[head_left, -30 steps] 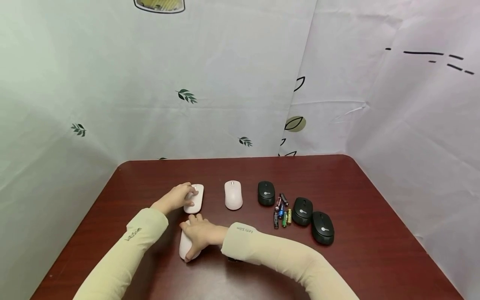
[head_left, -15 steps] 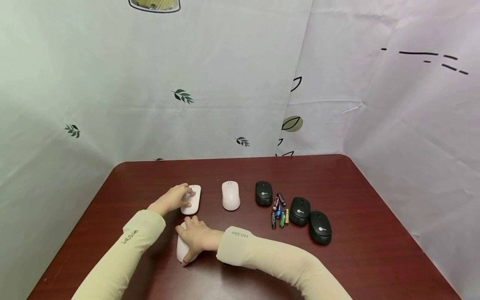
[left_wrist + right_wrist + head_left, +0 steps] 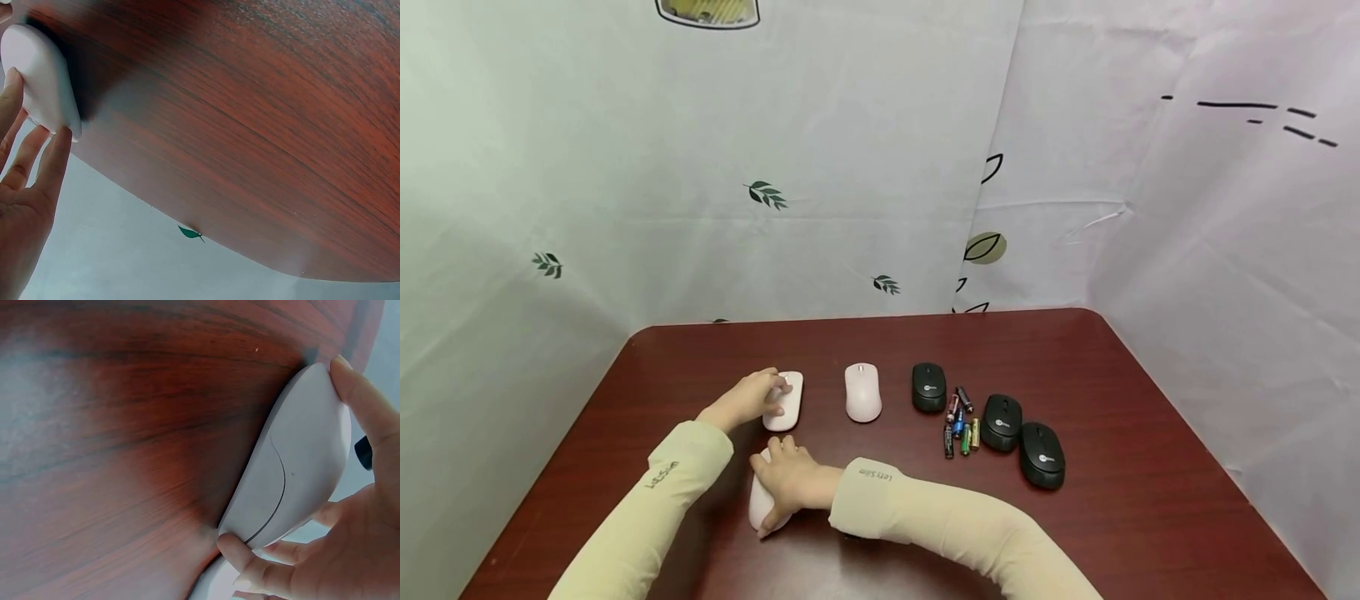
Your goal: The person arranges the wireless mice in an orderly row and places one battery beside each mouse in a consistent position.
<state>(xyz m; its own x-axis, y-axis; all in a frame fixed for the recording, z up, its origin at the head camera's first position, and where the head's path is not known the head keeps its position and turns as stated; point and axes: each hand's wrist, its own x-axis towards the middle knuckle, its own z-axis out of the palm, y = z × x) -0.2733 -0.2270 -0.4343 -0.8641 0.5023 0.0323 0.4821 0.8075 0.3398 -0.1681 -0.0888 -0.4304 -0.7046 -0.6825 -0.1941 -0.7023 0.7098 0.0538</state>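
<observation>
In the head view my left hand (image 3: 748, 400) grips a flat white computer mouse (image 3: 791, 402) on the left part of the table. Its thumb and fingertips lie along the edges of that white mouse (image 3: 44, 75) in the left wrist view. Closer to me, my right hand (image 3: 793, 479) reaches across and holds a second white mouse (image 3: 761, 505) from above. The right wrist view has this mouse (image 3: 306, 444) on the tabletop, its two ends between thumb and fingers. Beyond it, part of the other white mouse (image 3: 215, 582) shows.
A third pale mouse (image 3: 862, 393) stands at the back middle of the dark red table (image 3: 1150, 517). Farther right are three black mice (image 3: 929, 388) and a cluster of small batteries (image 3: 959, 425). White patterned cloth (image 3: 850, 167) hangs behind the table.
My right hand and its mouse have shifted slightly left and toward me. My left hand keeps its place on the other white mouse. The head view has turned slightly.
</observation>
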